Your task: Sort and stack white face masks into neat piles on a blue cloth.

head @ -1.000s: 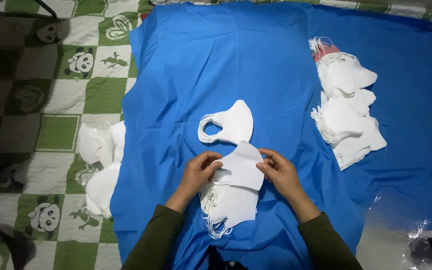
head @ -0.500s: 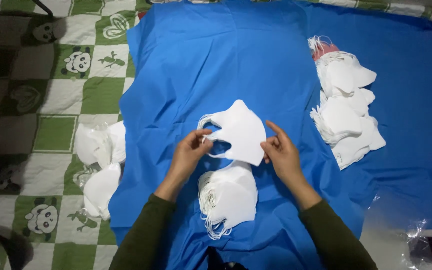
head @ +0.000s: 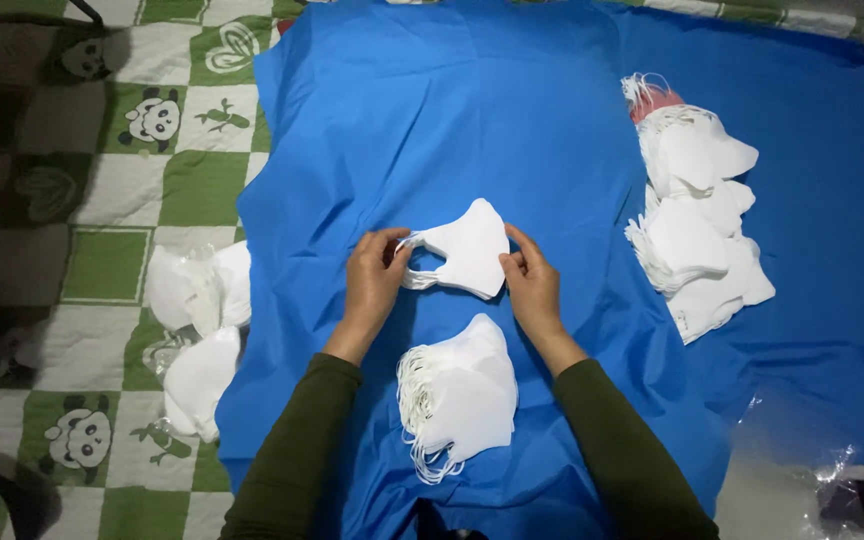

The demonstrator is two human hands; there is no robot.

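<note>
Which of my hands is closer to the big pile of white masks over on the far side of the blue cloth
Right. The right hand sits between the held mask and the pile of white masks; the left hand is beyond the held mask, farther away.

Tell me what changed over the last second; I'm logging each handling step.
Both hands left the near stack of masks and moved up the blue cloth: the left hand and right hand now hold the single white mask that lay there. The stack, right-side pile and bagged masks stayed put.
</note>
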